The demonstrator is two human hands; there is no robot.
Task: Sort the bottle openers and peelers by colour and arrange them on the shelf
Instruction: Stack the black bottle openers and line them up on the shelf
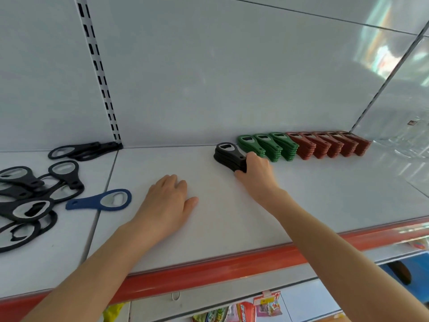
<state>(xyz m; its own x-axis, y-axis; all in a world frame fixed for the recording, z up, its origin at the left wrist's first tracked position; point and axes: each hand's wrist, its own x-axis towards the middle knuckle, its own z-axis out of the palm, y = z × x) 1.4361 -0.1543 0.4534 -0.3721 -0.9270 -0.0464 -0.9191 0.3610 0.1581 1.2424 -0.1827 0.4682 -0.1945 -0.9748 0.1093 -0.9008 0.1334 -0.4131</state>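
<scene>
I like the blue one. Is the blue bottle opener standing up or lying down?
Lying down. The blue bottle opener rests flat on the shelf, alone beside the loose black openers, its metal ring facing up.

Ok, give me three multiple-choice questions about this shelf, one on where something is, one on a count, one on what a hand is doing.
1. Where does the blue opener lie?
A. among the red stacks
B. left of the left hand, near the loose black openers
C. under the right hand

2. How many green stacks stand in the row?
A. one
B. three
C. six

3. What is the right hand doing?
A. gripping the black stack
B. lying flat on the shelf
C. holding a red opener

Answers:
1. B, it lies alone between that hand and the black pile.
2. B, three green stacks sit between the black stack and the red stacks.
3. A, its fingers close round the stack's near end.
</scene>
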